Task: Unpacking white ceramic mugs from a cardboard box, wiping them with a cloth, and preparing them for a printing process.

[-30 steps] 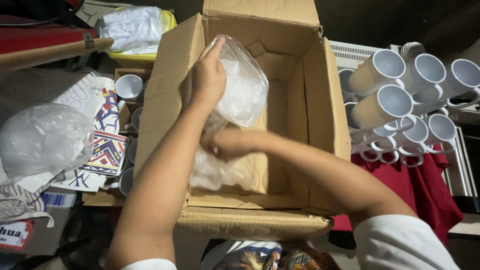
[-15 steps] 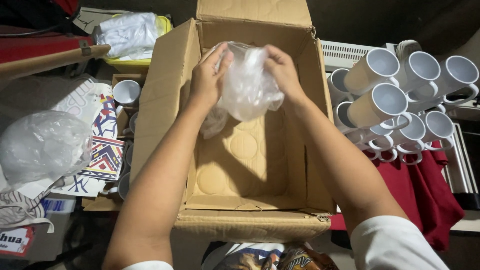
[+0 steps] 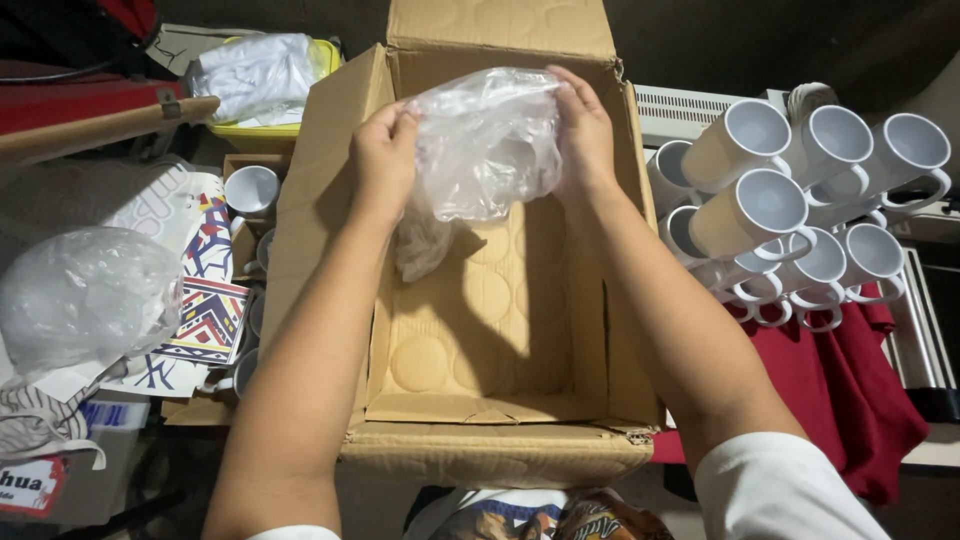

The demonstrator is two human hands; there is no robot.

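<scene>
Head view, looking down into an open cardboard box (image 3: 480, 330). Both hands are raised over the box's far end, at about 12 o'clock from its middle, holding a crumpled clear plastic bag (image 3: 485, 140) between them.

Left hand (image 3: 385, 160): fingers closed on the bag's 9 o'clock edge, thumb and fingertips pinching the film. Right hand (image 3: 585, 130): fingers curled over the bag's 3 o'clock edge, clamped on the plastic. The bag is held clear of the box floor; a loose tail of it hangs down at 7 o'clock, below the left hand. Contents of the bag cannot be told through the wrinkled film.

Box interior: a tan cardboard insert (image 3: 470, 320) with round pressed marks lies on the bottom. Flaps stand open at 12, 3 and 9 o'clock.

At 3 o'clock of the box: a stack of white mugs (image 3: 790, 210) lying on their sides, mouths toward the camera, handles down, above a dark red cloth (image 3: 850, 400).

At 9 o'clock: more white mugs in a smaller tray (image 3: 250, 190), patterned printed sheets (image 3: 205, 310), and an inflated clear bag (image 3: 85, 300). At 11 o'clock: a yellow tray (image 3: 330, 55) with white plastic bundled in it, and a wooden handle (image 3: 100, 125) just beside it.
</scene>
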